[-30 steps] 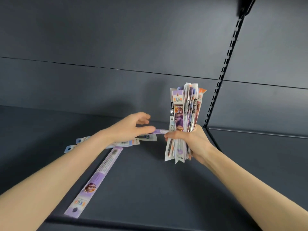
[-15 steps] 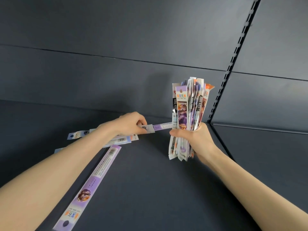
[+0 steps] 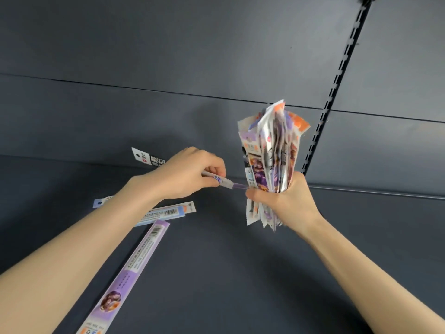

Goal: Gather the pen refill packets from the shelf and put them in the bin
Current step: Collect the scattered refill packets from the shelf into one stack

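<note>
**Both hands full at a dark shelf**

The dark grey shelf (image 3: 240,273) fills the lower half of the view, and its matching back panel (image 3: 168,56) rises behind it from nine o'clock round to three. A black slotted upright (image 3: 337,75) runs down the panel from one o'clock towards the centre.

Just right of centre stands the bundle of refill packets (image 3: 269,153), upright and fanned at the top, printed in purple, white and orange. The right hand (image 3: 284,201) grips it low down with its fingers wrapped round the stack, and short packet ends stick out beneath the fist.

Just beside it, at nine o'clock from the bundle, the left hand (image 3: 183,174) pinches a single packet (image 3: 231,184) between thumb and curled fingers. The packet's purple end reaches the right hand's thumb. A white printed end (image 3: 147,159) shows past the left hand at ten o'clock; whether it belongs to that same packet cannot be told.

A long purple packet (image 3: 134,266) lies flat on the shelf, running from the centre out to seven o'clock. A blue-and-white packet (image 3: 166,213) lies across its far tip, partly under the left forearm. A small lilac packet tip (image 3: 101,202) peeks out at nine o'clock, beyond that forearm.
</note>
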A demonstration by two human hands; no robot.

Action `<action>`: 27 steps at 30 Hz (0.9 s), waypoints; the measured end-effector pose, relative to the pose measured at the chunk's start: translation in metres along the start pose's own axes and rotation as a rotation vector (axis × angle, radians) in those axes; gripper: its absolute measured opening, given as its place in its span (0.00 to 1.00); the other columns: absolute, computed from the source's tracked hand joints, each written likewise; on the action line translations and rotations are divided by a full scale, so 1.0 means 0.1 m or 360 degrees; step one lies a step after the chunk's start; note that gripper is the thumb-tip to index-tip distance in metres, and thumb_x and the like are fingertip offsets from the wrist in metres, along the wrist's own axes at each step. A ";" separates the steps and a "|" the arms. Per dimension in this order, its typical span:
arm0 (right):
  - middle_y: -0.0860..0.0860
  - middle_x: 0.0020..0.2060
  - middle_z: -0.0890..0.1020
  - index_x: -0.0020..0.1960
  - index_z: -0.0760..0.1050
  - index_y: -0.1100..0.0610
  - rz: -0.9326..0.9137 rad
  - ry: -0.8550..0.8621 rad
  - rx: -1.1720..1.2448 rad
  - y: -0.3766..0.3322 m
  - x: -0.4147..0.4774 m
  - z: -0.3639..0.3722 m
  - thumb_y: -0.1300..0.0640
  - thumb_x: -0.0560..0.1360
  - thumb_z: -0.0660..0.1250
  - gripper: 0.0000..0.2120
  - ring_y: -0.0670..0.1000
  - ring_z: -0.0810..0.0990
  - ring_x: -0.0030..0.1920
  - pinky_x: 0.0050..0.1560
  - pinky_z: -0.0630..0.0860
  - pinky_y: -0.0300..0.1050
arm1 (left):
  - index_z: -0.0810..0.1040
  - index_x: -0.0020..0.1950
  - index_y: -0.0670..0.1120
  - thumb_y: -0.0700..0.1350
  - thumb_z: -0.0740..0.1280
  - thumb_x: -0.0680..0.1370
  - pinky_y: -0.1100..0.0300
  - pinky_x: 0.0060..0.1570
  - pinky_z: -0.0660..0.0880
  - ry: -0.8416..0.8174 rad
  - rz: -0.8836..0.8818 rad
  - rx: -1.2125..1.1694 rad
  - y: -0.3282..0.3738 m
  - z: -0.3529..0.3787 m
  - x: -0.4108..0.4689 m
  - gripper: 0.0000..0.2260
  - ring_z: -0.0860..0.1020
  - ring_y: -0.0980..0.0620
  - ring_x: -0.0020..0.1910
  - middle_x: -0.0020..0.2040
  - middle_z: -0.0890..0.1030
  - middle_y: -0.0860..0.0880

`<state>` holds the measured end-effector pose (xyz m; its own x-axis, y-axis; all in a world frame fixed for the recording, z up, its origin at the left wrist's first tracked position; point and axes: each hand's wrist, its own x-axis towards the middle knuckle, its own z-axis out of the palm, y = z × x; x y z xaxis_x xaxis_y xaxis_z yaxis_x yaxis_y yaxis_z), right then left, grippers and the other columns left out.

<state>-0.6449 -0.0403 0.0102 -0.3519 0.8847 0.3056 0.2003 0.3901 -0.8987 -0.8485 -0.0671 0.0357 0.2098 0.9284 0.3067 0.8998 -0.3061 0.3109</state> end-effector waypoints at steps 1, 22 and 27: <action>0.43 0.35 0.83 0.42 0.79 0.52 -0.0008 -0.0043 -0.0115 -0.01 0.00 0.00 0.65 0.66 0.75 0.10 0.40 0.82 0.34 0.34 0.76 0.29 | 0.82 0.46 0.49 0.44 0.70 0.74 0.55 0.46 0.75 0.0032 0.0042 -0.0077 0.05 -0.05 -0.04 0.03 0.78 0.54 0.44 0.42 0.82 0.56; 0.49 0.38 0.84 0.48 0.80 0.57 0.0352 0.0095 0.0631 -0.05 0.01 0.25 0.69 0.67 0.72 0.12 0.53 0.83 0.41 0.43 0.80 0.49 | 0.71 0.55 0.45 0.33 0.69 0.73 0.63 0.40 0.79 0.1531 -0.0565 -0.1890 -0.03 -0.25 -0.35 0.14 0.82 0.53 0.42 0.44 0.81 0.47; 0.50 0.37 0.84 0.47 0.81 0.56 0.0415 0.0285 0.0770 0.02 0.00 0.24 0.68 0.67 0.73 0.12 0.55 0.83 0.41 0.45 0.81 0.54 | 0.76 0.55 0.41 0.33 0.70 0.72 0.64 0.39 0.80 0.1450 -0.0836 -0.2041 -0.05 -0.04 -0.32 0.13 0.82 0.46 0.47 0.47 0.79 0.42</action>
<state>-0.6666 -0.0453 0.0013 -0.1783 0.9818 0.0656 -0.1962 0.0299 -0.9801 -0.8613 -0.0962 0.0283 -0.6887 0.7014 0.1835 -0.1815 -0.4118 0.8930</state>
